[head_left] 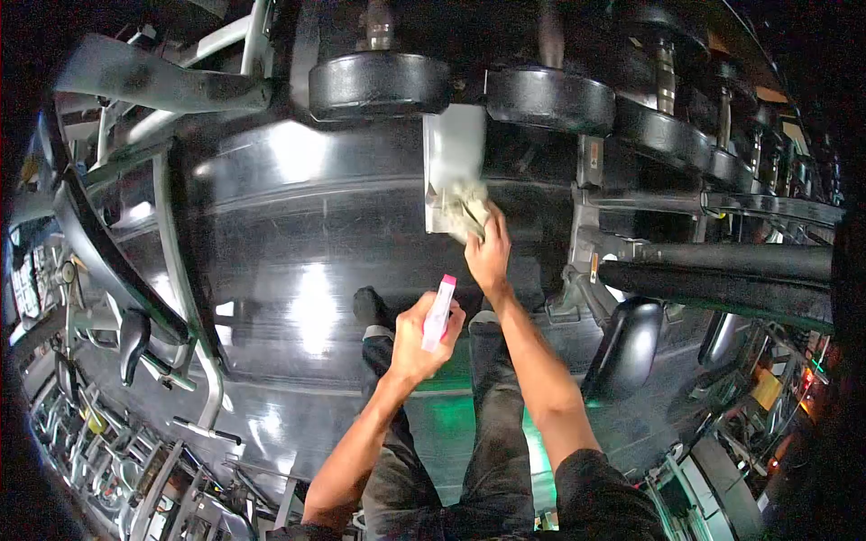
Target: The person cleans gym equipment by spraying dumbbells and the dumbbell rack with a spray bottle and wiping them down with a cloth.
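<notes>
My left hand [427, 338] is wrapped round a spray bottle [439, 311] with a pink and white head; its lower body is hidden under the hand. Farther forward, my right hand [490, 252] grips a crumpled pale cloth [465, 209]. That cloth lies against the lower part of a light grey metal upright [456, 140], which stands below the dumbbells. The cloth's edges are somewhat blurred.
Black dumbbells [379, 86] line a rack across the top and right. On the left stands an exercise machine with a grey frame [171, 234]. A padded bench [627, 347] is at right. Shiny dark floor [271, 252] lies around my feet.
</notes>
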Motion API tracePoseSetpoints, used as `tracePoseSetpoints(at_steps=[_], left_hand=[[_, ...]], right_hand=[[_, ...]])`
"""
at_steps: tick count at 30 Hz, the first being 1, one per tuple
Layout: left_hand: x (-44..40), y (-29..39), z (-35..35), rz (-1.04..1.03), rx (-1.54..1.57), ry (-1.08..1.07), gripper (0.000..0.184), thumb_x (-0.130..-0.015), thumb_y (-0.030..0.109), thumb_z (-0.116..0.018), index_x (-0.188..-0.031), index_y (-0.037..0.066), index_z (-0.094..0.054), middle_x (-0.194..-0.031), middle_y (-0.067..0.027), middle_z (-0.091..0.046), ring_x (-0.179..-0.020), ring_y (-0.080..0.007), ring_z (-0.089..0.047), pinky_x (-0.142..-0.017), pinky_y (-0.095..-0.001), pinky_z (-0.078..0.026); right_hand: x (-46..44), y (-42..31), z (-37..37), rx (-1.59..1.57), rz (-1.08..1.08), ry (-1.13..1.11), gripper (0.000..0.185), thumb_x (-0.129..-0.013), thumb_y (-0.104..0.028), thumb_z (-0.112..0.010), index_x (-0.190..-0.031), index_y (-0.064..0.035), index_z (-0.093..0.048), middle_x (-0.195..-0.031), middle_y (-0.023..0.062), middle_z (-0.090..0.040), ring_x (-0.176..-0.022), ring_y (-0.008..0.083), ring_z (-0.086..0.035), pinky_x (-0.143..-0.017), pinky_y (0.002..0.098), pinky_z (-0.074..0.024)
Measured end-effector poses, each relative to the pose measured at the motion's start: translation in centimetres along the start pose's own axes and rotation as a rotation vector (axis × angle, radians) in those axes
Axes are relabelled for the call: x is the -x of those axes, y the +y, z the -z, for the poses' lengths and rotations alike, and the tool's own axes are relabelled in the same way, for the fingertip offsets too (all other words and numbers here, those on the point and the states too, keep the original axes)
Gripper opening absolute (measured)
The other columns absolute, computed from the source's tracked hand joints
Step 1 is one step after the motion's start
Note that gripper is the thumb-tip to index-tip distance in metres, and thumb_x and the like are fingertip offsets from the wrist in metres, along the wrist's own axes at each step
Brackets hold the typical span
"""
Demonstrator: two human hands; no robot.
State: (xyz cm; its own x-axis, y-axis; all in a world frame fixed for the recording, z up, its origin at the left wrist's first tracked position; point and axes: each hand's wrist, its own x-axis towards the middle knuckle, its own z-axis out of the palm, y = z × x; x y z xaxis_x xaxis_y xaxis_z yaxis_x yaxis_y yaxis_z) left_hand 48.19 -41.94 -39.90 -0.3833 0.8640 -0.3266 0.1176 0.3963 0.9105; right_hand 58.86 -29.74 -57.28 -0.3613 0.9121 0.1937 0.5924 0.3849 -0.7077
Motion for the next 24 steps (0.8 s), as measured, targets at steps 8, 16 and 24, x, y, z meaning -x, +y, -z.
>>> tracePoseSetpoints(at_steps=[8, 16, 24], left_hand=[[0.5, -0.3, -0.4, 0.194, 0.045, -0.040, 0.009, -0.081, 0.003, -0.064, -0.087, 0.002, -0.058, -0.067, -0.0083, -0.059, -0.059, -0.0118, -0.056, -0.057, -0.0268, -0.046], [0.5, -0.1, -0.1, 0.170, 0.033, -0.059, 0.010, -0.079, 0.002, -0.065, -0.085, 0.003, -0.057, -0.070, -0.0087, -0.059, -0.058, -0.0137, -0.056, -0.057, -0.0279, -0.047], [-1.0, 0.8, 1.0, 0.034, -0.004, -0.015, 0.008, -0.081, 0.003, -0.065, -0.087, 0.003, -0.059, -0.069, -0.0080, -0.058, -0.056, -0.0134, -0.054, -0.055, -0.0283, -0.045]], right_hand=[[-13.6, -3.9, -2.7, 0.172, 0.286, 0.008, 0.056, -0.073, 0.007, -0.055, -0.123, -0.0164, -0.058, -0.135, 0.0085, -0.050, -0.125, 0.0352, -0.045, -0.100, 0.0413, -0.0460], [-3.6, -0.2, -2.5, 0.099, 0.212, -0.129, 0.039, -0.079, 0.005, -0.055, -0.115, -0.0097, -0.061, -0.125, 0.0150, -0.057, -0.123, 0.0344, -0.048, -0.096, 0.0401, -0.0474], [2.0, 6.3, -2.2, -0.908, -0.850, 0.193, 0.047, -0.093, -0.025, -0.053, -0.133, -0.0024, -0.043, -0.129, 0.0099, -0.051, -0.114, 0.0226, -0.051, -0.096, 0.0352, -0.0412]])
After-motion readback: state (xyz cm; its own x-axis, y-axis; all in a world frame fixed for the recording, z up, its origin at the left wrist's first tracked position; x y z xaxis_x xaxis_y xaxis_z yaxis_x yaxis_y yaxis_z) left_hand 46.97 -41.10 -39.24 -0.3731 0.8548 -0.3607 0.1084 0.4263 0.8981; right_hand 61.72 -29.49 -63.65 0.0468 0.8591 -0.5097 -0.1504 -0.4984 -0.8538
